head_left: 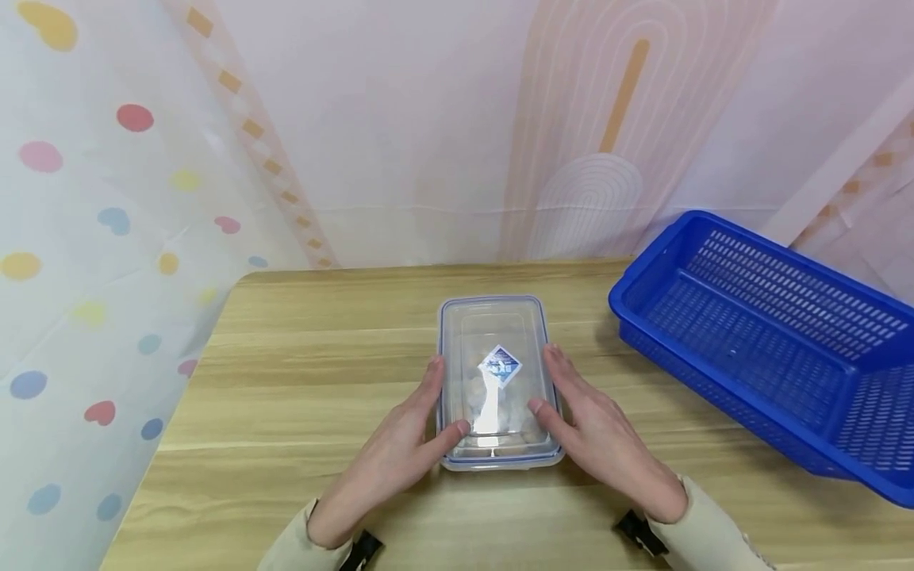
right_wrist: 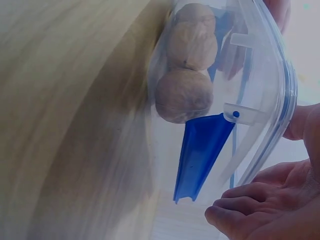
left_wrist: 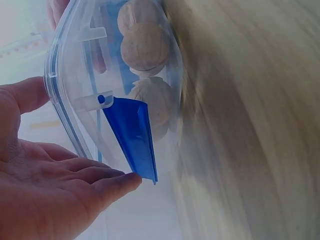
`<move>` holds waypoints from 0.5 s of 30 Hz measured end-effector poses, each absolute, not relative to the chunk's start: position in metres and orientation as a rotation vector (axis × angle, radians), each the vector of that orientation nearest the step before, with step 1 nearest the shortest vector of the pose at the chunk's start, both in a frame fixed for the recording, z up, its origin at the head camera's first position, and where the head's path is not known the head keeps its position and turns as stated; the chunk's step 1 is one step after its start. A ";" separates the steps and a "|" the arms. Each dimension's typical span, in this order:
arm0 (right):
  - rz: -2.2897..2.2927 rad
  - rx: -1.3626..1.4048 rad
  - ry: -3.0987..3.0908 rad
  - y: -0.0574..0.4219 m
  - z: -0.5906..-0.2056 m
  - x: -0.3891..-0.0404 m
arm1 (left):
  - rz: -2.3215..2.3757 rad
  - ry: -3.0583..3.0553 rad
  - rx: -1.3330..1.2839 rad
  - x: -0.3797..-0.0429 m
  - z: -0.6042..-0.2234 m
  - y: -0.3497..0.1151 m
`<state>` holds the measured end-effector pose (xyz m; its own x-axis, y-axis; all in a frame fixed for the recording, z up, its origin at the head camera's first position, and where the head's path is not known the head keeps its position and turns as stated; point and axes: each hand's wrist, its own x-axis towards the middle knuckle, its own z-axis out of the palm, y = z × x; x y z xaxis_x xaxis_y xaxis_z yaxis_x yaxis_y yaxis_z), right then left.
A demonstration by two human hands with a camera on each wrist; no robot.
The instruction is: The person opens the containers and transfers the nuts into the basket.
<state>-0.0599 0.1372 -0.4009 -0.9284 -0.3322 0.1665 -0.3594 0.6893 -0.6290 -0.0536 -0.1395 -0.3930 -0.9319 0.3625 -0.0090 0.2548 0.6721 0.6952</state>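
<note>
A clear plastic food container (head_left: 493, 325) with a blue-edged lid lies lengthwise on the table. A diamond-shaped sticker (head_left: 501, 365) marks its lid. Through its wall show several round, light-brown things like walnuts (left_wrist: 145, 47). My left hand (head_left: 393, 452) rests along its left side, thumb on the lid and fingers straight; a fingertip touches a blue latch (left_wrist: 131, 137) that stands out from the wall. My right hand (head_left: 607, 436) lies along the opposite side, thumb on the lid and fingers relaxed, near another swung-out blue latch (right_wrist: 204, 155).
A blue perforated plastic basket (head_left: 721, 369) stands on the right of the wood-grain table (head_left: 286, 381). Behind the table hangs a patterned cloth (head_left: 400, 135); a cloth with coloured spots (head_left: 136, 118) covers the left side.
</note>
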 end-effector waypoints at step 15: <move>1.097 0.609 -2.823 0.142 -0.386 -0.060 | 1.157 2.789 0.605 -0.050 -0.386 -0.139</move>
<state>-0.0595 0.1423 -0.3863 -0.9209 -0.3418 0.1873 -0.3785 0.6702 -0.6384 -0.0504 -0.1387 -0.3862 -0.9210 0.3789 0.0907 0.3319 0.6410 0.6921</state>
